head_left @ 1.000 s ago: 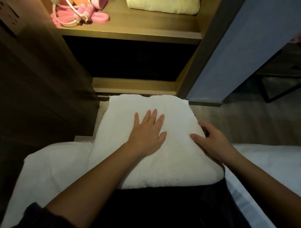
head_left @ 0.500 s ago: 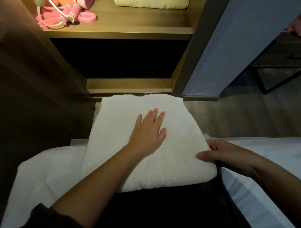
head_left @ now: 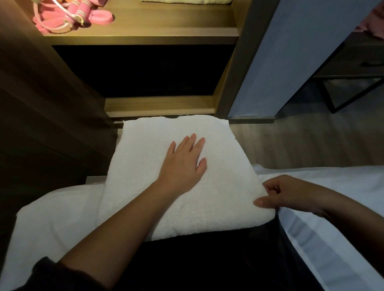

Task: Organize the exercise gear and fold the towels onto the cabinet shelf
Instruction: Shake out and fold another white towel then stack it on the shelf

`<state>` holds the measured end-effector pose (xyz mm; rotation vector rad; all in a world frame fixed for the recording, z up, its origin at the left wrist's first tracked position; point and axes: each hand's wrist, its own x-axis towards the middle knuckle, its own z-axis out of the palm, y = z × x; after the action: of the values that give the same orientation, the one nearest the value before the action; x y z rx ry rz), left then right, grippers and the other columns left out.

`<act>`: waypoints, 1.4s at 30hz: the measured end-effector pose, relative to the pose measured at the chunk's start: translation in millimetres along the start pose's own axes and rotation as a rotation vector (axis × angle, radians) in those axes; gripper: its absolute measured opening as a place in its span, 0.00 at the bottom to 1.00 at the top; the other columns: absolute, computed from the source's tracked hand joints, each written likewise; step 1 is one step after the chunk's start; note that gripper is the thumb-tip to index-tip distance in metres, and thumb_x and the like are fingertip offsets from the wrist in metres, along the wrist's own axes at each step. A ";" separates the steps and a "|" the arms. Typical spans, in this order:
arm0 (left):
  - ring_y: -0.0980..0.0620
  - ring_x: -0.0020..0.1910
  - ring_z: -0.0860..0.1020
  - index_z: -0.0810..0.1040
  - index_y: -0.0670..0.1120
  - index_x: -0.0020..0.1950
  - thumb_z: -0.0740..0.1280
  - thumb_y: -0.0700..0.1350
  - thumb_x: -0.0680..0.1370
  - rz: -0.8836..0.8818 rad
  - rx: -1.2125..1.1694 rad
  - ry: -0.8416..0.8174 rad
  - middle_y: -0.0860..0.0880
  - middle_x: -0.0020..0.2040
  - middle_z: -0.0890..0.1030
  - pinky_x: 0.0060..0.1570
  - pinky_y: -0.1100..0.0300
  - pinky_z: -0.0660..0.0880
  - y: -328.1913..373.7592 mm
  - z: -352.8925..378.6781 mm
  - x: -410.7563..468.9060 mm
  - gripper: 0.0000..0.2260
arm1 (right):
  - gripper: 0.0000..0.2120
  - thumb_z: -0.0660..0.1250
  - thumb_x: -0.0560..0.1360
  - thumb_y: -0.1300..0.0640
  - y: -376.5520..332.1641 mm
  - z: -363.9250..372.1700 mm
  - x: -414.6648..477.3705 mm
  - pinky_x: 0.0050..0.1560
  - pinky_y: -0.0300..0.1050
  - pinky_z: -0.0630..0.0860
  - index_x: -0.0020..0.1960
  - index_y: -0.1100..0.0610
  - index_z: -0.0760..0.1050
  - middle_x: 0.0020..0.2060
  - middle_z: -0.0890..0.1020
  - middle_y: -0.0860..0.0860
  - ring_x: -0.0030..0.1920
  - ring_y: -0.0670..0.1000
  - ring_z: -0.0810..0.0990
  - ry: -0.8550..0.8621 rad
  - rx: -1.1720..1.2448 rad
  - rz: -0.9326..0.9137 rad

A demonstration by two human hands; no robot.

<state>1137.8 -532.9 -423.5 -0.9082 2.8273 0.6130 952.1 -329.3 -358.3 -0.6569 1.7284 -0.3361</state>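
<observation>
A lit wooden shelf (head_left: 149,27) is carrying pink exercise gear (head_left: 99,17) on its left and 1 pale towel (head_left: 187,1) farther back. Below, 1 folded white towel (head_left: 218,197) is lying partly over a white bed sheet (head_left: 52,224).

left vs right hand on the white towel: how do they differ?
Pose: the left hand lies flat with its fingers straight; the right hand has its fingers curled.
Place: the left hand presses on the middle of the white towel; the right hand pinches the towel's right edge near the front corner, thumb on top.
Shared: both touch the same folded towel.
</observation>
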 end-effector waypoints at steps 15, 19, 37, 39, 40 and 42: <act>0.48 0.79 0.41 0.45 0.50 0.81 0.44 0.57 0.83 -0.011 0.179 -0.093 0.49 0.81 0.43 0.76 0.41 0.40 -31.5 -17.1 -42.0 0.27 | 0.35 0.49 0.80 0.37 -61.1 52.0 46.5 0.77 0.55 0.38 0.80 0.52 0.42 0.79 0.41 0.50 0.78 0.51 0.36 0.374 -0.867 -0.393; 0.47 0.79 0.39 0.46 0.54 0.80 0.46 0.60 0.82 -0.196 0.154 -0.031 0.50 0.81 0.41 0.75 0.40 0.40 -54.5 -18.2 -35.4 0.28 | 0.36 0.45 0.80 0.35 -92.7 67.9 94.1 0.77 0.60 0.39 0.80 0.52 0.39 0.79 0.38 0.51 0.78 0.56 0.35 0.436 -0.924 -0.270; 0.38 0.78 0.50 0.46 0.48 0.80 0.50 0.66 0.80 -0.652 -0.201 -0.049 0.44 0.81 0.45 0.73 0.41 0.55 -98.4 -31.7 -31.9 0.35 | 0.38 0.48 0.80 0.35 -76.8 30.6 114.9 0.73 0.59 0.62 0.80 0.57 0.46 0.79 0.54 0.56 0.76 0.61 0.59 0.418 -0.428 -0.040; 0.36 0.74 0.63 0.53 0.46 0.79 0.56 0.65 0.79 -0.804 -0.425 0.008 0.41 0.78 0.58 0.67 0.42 0.64 -111.1 -43.9 -12.5 0.35 | 0.34 0.51 0.81 0.36 -89.6 12.5 129.3 0.70 0.55 0.64 0.77 0.59 0.57 0.75 0.64 0.57 0.72 0.61 0.67 0.455 -0.269 0.007; 0.37 0.71 0.67 0.58 0.44 0.78 0.58 0.64 0.79 -0.879 -0.579 0.037 0.41 0.75 0.65 0.65 0.45 0.66 -119.1 -48.4 -4.5 0.34 | 0.33 0.54 0.80 0.37 -94.0 3.2 137.0 0.68 0.54 0.66 0.75 0.59 0.63 0.72 0.69 0.57 0.69 0.61 0.71 0.476 -0.141 0.045; 0.42 0.60 0.76 0.73 0.42 0.68 0.60 0.63 0.80 -0.948 -0.955 0.007 0.42 0.66 0.76 0.58 0.52 0.70 -132.9 -56.3 5.6 0.28 | 0.29 0.59 0.79 0.37 -97.9 -12.5 150.0 0.65 0.54 0.71 0.70 0.58 0.71 0.66 0.76 0.57 0.62 0.60 0.77 0.450 0.199 0.129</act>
<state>1211.2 -657.2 -418.9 -2.1025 1.5991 1.7150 942.9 -497.4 -420.6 -0.3364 2.1179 -0.5903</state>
